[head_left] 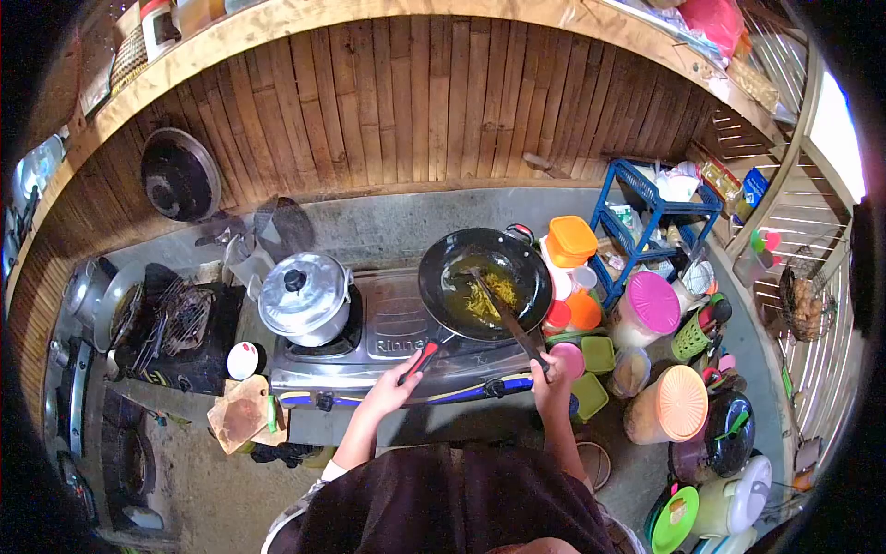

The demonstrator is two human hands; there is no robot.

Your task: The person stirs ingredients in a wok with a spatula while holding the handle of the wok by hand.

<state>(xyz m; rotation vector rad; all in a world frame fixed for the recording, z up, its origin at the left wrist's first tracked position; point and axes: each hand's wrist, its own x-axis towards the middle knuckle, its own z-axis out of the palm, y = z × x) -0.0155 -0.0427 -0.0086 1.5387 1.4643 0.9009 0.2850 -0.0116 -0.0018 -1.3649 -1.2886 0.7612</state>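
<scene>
Stirring seems the step in hand: my left hand (392, 391) is curled round the red-and-black handle (422, 361) of the wok (452, 256) on the stove (392, 343), my right (552, 380) wrapped round a long utensil (508, 319) among yellow shreds (485, 303). Next calls for a steady wok, I judge; the lidded pot (303, 303) and crowded tubs (571, 240) limit room either side

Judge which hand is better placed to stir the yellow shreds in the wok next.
Right, most likely. The right hand grips the dark spatula, its far end by the yellow shreds in the wok. The left hand holds the wok handle, seemingly better placed for steadying.
</scene>
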